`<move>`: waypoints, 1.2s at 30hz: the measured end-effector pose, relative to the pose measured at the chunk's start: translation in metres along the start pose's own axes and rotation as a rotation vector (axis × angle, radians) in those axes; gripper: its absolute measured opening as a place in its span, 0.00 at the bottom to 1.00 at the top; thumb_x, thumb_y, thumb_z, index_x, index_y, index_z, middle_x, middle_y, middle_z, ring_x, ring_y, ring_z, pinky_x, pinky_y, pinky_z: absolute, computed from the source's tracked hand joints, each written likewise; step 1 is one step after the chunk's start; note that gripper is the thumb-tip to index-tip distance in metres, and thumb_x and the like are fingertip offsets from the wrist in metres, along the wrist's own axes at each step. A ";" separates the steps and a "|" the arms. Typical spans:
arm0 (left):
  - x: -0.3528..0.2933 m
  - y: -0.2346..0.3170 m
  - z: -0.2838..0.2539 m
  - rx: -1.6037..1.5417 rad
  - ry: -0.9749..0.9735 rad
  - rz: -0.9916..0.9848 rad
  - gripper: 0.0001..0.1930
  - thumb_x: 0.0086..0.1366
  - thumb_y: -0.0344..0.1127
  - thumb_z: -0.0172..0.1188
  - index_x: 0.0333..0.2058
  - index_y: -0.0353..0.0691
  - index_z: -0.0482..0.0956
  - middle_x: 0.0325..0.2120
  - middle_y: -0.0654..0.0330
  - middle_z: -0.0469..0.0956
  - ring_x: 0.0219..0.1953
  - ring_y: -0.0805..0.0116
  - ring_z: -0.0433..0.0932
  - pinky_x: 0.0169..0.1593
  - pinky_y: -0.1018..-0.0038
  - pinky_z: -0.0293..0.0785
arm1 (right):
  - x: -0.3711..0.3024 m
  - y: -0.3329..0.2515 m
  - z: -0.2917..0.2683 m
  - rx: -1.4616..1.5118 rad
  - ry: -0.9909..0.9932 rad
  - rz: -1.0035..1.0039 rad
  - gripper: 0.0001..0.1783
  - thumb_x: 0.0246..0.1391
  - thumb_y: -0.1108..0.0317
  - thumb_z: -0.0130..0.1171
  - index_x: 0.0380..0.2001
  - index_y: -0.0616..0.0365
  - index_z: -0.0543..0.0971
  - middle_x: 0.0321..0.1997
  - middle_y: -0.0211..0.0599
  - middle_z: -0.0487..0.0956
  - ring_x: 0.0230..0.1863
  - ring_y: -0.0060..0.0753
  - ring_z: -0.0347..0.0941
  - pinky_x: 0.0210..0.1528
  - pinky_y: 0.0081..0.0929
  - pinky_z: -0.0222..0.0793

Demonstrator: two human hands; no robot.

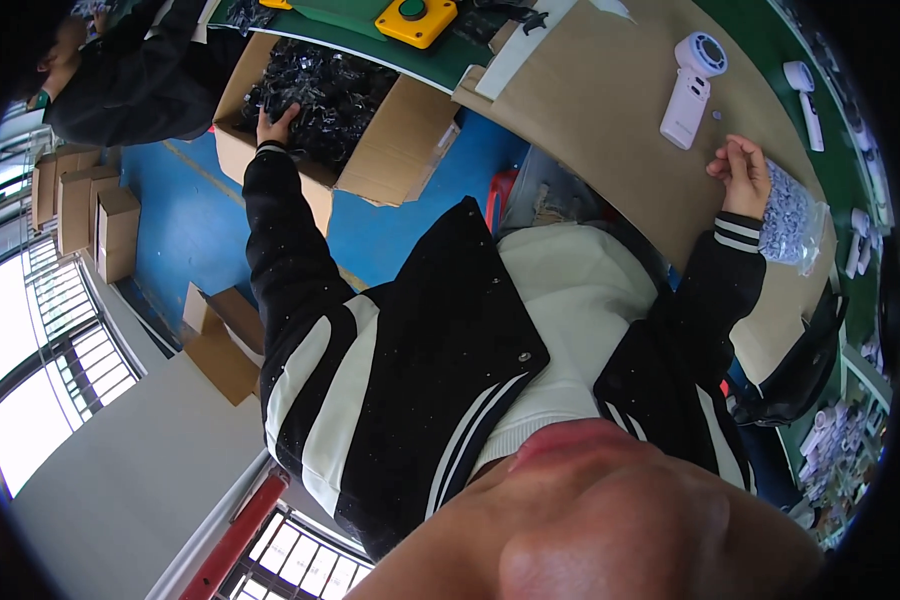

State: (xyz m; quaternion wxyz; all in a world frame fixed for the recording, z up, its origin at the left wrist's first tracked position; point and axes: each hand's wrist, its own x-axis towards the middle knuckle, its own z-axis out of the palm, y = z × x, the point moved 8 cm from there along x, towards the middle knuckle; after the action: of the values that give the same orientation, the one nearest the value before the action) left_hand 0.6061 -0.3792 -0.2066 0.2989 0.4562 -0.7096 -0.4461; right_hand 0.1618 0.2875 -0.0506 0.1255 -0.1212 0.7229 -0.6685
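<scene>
At the upper left, my left hand (276,127) reaches over the edge of an open cardboard box (395,140). Its thumb is apart from the fingers, which touch a heap of glossy black plastic parts (335,100); the fingertips are partly hidden. On the right, my right hand (742,178) is closed with bent fingers above the brown table covering. Whatever those fingers hold, if anything, is too small to make out. Beside that hand lies a clear bag of small lavender parts (790,215). A pale lavender handheld fan (692,95) lies farther in on the table.
A yellow box with a green button (417,20) sits at the table's far side. Another pale fan (804,105) lies on the green strip (770,70) at right. A person in dark clothing (140,80) is at upper left. Cardboard boxes (118,230) stand by the windows.
</scene>
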 end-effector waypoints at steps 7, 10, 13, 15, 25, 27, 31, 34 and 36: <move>0.003 0.079 -0.050 -0.108 0.021 0.078 0.28 0.49 0.41 0.71 0.48 0.37 0.73 0.39 0.56 0.79 0.39 0.66 0.76 0.46 0.77 0.70 | -0.007 0.000 0.003 0.021 -0.111 0.008 0.10 0.59 0.71 0.50 0.42 0.61 0.74 0.32 0.34 0.74 0.27 0.23 0.69 0.32 0.17 0.68; 0.002 0.123 -0.043 -0.141 -0.015 0.145 0.27 0.50 0.38 0.70 0.49 0.37 0.73 0.39 0.57 0.79 0.38 0.68 0.76 0.46 0.78 0.71 | -0.005 -0.002 0.005 0.035 -0.139 0.010 0.09 0.59 0.72 0.50 0.42 0.60 0.74 0.32 0.34 0.74 0.27 0.22 0.69 0.33 0.17 0.68; -0.014 0.200 -0.015 -0.152 -0.067 0.147 0.26 0.51 0.34 0.68 0.49 0.36 0.72 0.39 0.57 0.79 0.37 0.69 0.77 0.45 0.79 0.71 | -0.009 -0.005 0.005 0.060 -0.151 0.032 0.09 0.59 0.72 0.49 0.42 0.60 0.74 0.32 0.33 0.73 0.28 0.22 0.69 0.34 0.17 0.68; -0.027 0.230 0.003 -0.147 -0.119 0.169 0.25 0.52 0.33 0.68 0.49 0.36 0.72 0.39 0.57 0.79 0.37 0.69 0.77 0.45 0.79 0.71 | -0.008 -0.002 0.004 0.042 -0.129 0.028 0.09 0.59 0.72 0.49 0.41 0.59 0.74 0.32 0.33 0.73 0.27 0.22 0.70 0.32 0.18 0.69; -0.078 0.351 0.125 -0.009 -0.548 0.317 0.25 0.52 0.31 0.68 0.50 0.36 0.71 0.40 0.57 0.78 0.37 0.69 0.77 0.46 0.79 0.70 | -0.011 -0.003 0.001 0.085 -0.130 0.292 0.08 0.59 0.71 0.48 0.40 0.56 0.73 0.29 0.34 0.73 0.22 0.26 0.71 0.24 0.18 0.70; -0.090 0.375 0.151 0.004 -0.610 0.345 0.26 0.52 0.32 0.68 0.50 0.35 0.71 0.41 0.57 0.78 0.38 0.69 0.76 0.46 0.79 0.71 | -0.012 -0.010 0.005 0.015 -0.192 0.340 0.08 0.59 0.69 0.49 0.41 0.55 0.73 0.29 0.33 0.72 0.23 0.26 0.71 0.25 0.20 0.70; -0.073 0.385 0.210 0.159 -0.691 0.445 0.29 0.51 0.35 0.69 0.51 0.33 0.69 0.42 0.55 0.78 0.39 0.68 0.76 0.47 0.78 0.70 | 0.009 -0.013 0.002 -0.416 -0.204 0.120 0.09 0.57 0.66 0.50 0.41 0.51 0.73 0.29 0.32 0.73 0.25 0.29 0.72 0.27 0.25 0.70; -0.100 0.422 0.264 0.131 -0.838 0.432 0.30 0.52 0.40 0.68 0.52 0.39 0.69 0.41 0.55 0.75 0.42 0.65 0.75 0.49 0.75 0.70 | 0.013 -0.025 0.016 -0.741 -0.161 -0.156 0.09 0.56 0.65 0.51 0.40 0.50 0.73 0.29 0.32 0.74 0.26 0.32 0.73 0.29 0.29 0.70; -0.086 0.424 0.293 0.234 -0.852 0.470 0.29 0.53 0.43 0.67 0.53 0.42 0.69 0.42 0.54 0.74 0.43 0.63 0.74 0.49 0.74 0.70 | 0.013 -0.037 0.020 -0.897 -0.057 -0.270 0.08 0.54 0.65 0.52 0.38 0.50 0.72 0.29 0.31 0.74 0.27 0.36 0.73 0.30 0.32 0.69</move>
State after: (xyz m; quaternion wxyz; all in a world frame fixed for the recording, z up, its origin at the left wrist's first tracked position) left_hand 0.2363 -0.1160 0.0522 0.0218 0.0917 -0.8976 -0.4307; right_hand 0.1568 0.2619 -0.0157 -0.0075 -0.2748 0.9145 -0.2968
